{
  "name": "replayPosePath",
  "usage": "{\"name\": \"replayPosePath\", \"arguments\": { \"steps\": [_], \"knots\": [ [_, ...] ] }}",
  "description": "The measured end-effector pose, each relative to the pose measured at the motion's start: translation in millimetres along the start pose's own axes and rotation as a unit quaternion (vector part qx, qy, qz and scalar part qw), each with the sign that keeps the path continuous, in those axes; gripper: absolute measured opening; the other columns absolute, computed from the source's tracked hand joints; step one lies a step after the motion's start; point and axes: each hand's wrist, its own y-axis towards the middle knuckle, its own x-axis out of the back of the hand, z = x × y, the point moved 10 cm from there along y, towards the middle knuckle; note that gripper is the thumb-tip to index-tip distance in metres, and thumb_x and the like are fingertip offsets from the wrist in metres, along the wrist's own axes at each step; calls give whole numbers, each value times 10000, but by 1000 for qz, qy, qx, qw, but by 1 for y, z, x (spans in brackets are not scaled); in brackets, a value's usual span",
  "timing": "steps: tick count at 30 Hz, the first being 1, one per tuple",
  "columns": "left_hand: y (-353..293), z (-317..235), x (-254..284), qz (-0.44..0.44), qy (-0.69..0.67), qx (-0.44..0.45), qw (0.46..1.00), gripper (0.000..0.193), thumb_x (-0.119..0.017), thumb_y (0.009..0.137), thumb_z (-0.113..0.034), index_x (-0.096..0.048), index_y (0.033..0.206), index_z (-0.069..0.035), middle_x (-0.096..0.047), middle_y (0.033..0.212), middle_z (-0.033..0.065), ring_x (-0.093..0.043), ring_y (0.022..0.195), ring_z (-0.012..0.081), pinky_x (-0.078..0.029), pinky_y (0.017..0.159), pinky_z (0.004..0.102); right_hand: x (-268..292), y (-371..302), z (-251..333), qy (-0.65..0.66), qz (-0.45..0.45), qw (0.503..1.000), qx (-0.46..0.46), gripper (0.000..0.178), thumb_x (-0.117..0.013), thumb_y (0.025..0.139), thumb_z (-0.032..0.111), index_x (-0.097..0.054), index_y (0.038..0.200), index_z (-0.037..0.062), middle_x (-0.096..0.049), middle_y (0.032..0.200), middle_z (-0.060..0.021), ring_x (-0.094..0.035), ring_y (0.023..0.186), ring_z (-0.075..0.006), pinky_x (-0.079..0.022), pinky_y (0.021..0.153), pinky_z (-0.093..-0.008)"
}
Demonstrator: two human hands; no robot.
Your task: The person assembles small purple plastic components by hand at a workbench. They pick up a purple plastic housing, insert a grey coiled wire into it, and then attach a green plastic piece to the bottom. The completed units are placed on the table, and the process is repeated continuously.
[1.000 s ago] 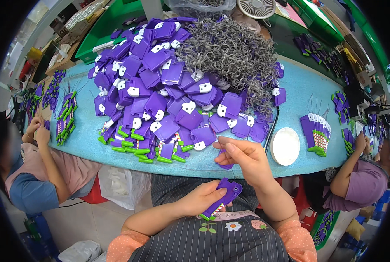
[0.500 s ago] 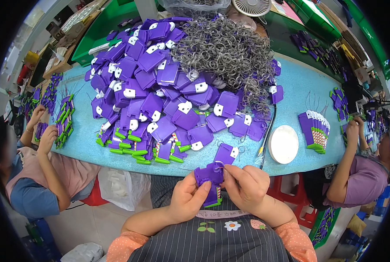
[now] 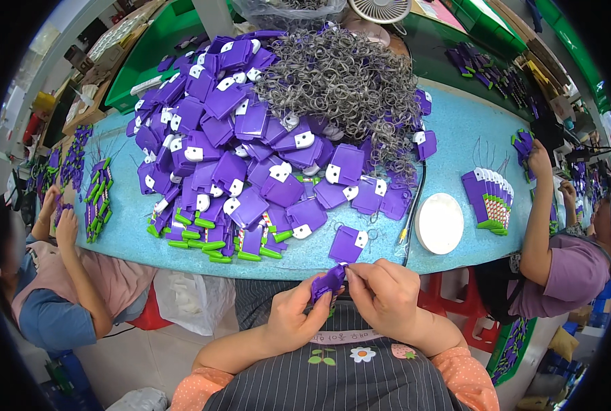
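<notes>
In front of my apron, my left hand [image 3: 296, 308] grips a purple plastic case [image 3: 327, 282], held tilted with its moulded edge upward. My right hand [image 3: 388, 293] is closed in a pinch at the case's upper right corner. Whatever lies between those fingertips is too small and hidden to name. Just beyond, a single purple case with a white corner [image 3: 347, 243] lies flat on the blue table [image 3: 305, 266], beside loose metal spring rings [image 3: 372, 235].
A large heap of purple cases [image 3: 223, 137], some with green ends, covers the left middle. Tangled metal spring rings [image 3: 340, 89] pile beside it. To the right are a cable [image 3: 412, 214], a round white lid [image 3: 440, 223] and fanned finished cases [image 3: 487, 202]. Co-workers sit on both sides.
The held case has tipped to a steeper angle and shows less of its face. My right fingers stay at its corner. The right-hand co-worker's arm has risen toward purple pieces.
</notes>
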Motion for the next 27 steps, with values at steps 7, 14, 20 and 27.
{"name": "replayPosePath", "arguments": {
  "steps": [7, 14, 20, 27],
  "knots": [
    [3, -22, -4, 31, 148, -119, 981, 300, -591, 790, 13, -531, 1077, 78, -616, 742, 148, -623, 588, 247, -495, 534, 328, -24, -6, -31, 195, 109, 958, -180, 72, -594, 820, 44, -590, 879, 3, -553, 781, -119, -554, 564, -229, -430, 514, -299],
    [2, -20, -30, 204, 43, -76, 975, 265, -546, 850, -36, -523, 1098, 54, -635, 785, 125, -645, 671, 210, -514, 610, 331, -33, 15, -79, 340, 79, 912, -213, 83, -594, 836, 43, -522, 870, 20, -534, 824, -58, -519, 753, -133, -429, 681, -260],
    [4, 20, -4, 0, -360, 165, 918, 295, -427, 961, -118, -413, 1223, 17, -571, 1154, 169, -627, 952, 217, -505, 829, 318, -36, -6, -65, 387, 47, 880, -271, 285, -696, 770, 87, -562, 1016, 33, -537, 957, -41, -491, 778, -75, -409, 551, -190],
    [6, -39, 8, -93, 211, -195, 953, 247, -593, 812, 1, -551, 1042, 82, -629, 721, 136, -619, 555, 183, -478, 506, 295, -39, -10, -28, 274, 98, 946, -142, 261, -576, 825, 13, -589, 1082, -28, -590, 1119, -158, -603, 931, -192, -489, 624, -254]
  ]
}}
